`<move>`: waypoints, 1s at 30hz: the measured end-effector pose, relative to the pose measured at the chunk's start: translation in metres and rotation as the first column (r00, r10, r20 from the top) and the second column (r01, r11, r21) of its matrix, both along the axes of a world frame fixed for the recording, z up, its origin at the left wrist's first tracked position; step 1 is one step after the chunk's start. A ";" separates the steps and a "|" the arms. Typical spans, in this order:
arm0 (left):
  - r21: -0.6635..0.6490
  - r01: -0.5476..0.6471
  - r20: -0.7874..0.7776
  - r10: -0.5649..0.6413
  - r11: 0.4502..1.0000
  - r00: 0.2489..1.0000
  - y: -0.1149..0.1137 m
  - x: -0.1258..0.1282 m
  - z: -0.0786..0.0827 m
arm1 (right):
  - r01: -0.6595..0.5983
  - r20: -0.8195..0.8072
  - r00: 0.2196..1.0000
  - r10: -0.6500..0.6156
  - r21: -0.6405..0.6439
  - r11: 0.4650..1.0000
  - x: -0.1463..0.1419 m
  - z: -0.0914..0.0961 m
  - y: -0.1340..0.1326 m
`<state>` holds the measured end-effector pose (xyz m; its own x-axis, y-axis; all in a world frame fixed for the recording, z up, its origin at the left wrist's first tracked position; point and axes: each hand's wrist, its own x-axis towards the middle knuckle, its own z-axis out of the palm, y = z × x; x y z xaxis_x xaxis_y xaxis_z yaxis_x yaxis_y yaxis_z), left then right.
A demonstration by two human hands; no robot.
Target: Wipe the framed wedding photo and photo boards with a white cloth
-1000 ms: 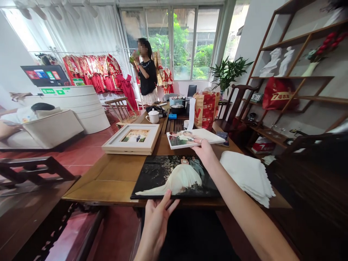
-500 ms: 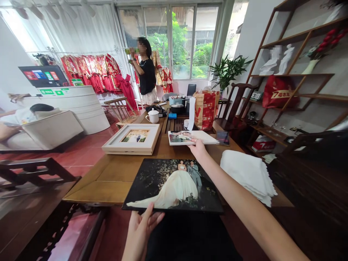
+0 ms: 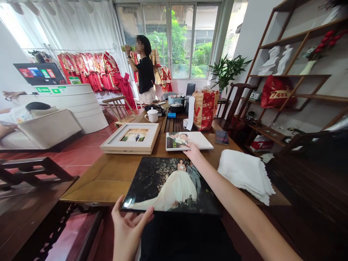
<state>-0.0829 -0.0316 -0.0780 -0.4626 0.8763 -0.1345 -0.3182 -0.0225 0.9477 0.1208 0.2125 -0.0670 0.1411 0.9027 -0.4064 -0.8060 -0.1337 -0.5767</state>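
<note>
A dark glossy wedding photo panel (image 3: 165,185), showing a white gown and a grey suit, lies at the table's near edge and sticks out over it. My left hand (image 3: 131,221) grips its near left corner, thumb on the front edge and fingers spread along the side and underneath. Farther off, my right hand (image 3: 192,149) is closed on the near edge of a white-edged photo panel (image 3: 202,141), some of its fingers hidden below. That panel is slightly tilted towards me. Left of it rests a pale wooden picture frame (image 3: 114,148) with a small photo.
Folded white cloths (image 3: 243,174) lie on the wooden table (image 3: 100,181) at the right. Behind the panels stand a lidded white cup (image 3: 151,115), a red and tan paper bag (image 3: 205,110) and a small dark card (image 3: 222,137). A person (image 3: 145,72) stands by the window.
My right hand has drawn the white-edged panel a little left and towards me, its picture turning more into view. My left hand has shifted left to the dark panel's corner, fingers spreading.
</note>
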 end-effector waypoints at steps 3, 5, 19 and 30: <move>-0.010 0.022 -0.036 -0.022 1.000 0.999 0.002 -0.001 0.002 | -0.037 0.005 0.999 0.038 -0.135 0.990 -0.005 0.007 -0.006; -0.021 0.023 -0.059 -0.024 1.000 0.998 0.003 0.000 0.001 | -0.089 -0.009 0.996 0.089 -0.193 0.977 -0.008 0.011 -0.009; -0.180 0.052 -0.372 -0.116 0.982 0.921 0.010 0.005 -0.003 | -0.303 -0.148 0.948 0.283 -0.142 0.942 0.003 0.043 -0.035; -0.331 0.004 -0.902 -0.318 0.944 0.293 0.012 -0.035 0.000 | -0.340 -0.243 0.919 0.311 -0.087 0.936 0.020 0.036 -0.048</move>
<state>-0.1178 -0.0193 -0.0782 -0.2603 0.9614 0.0895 0.8127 0.1682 0.5579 0.1406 0.1646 -0.0314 -0.2588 0.8232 -0.5053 -0.8107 -0.4696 -0.3498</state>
